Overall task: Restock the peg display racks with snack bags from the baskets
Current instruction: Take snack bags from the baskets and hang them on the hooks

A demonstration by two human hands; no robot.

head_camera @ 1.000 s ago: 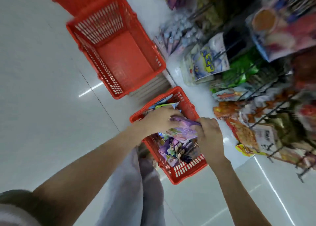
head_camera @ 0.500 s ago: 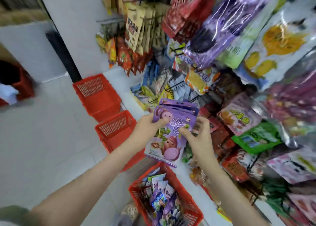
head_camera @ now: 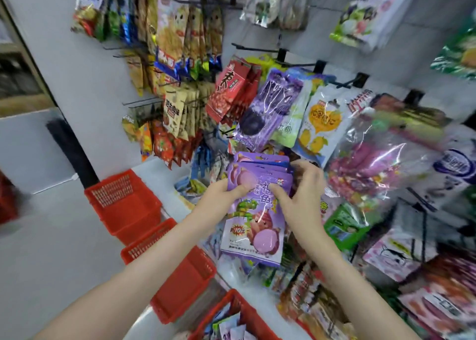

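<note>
You had both hands together at the centre of the view, clamped on one stack of purple snack bags. Your left hand gripped the stack's edge at its 9 o'clock, thumb pressed flat on the front bag. Your right hand held the 3 o'clock edge, thumb on the front and fingers curled over the fanned top corners. The stack was upright and lifted clear of the baskets, just in front of the peg display rack, with the front bag hanging lower than those behind it. At 12 o'clock from the stack hung a purple grape bag, with red bags at 11 o'clock and a yellow mango bag at 1 o'clock. A green bag hung at 3 o'clock, near your right wrist. Three red baskets stood in a row on the white floor. The far basket was at 9 o'clock and the middle basket at 7 o'clock. The near basket at 6 o'clock held more small bags, their print too blurred to read.
</note>
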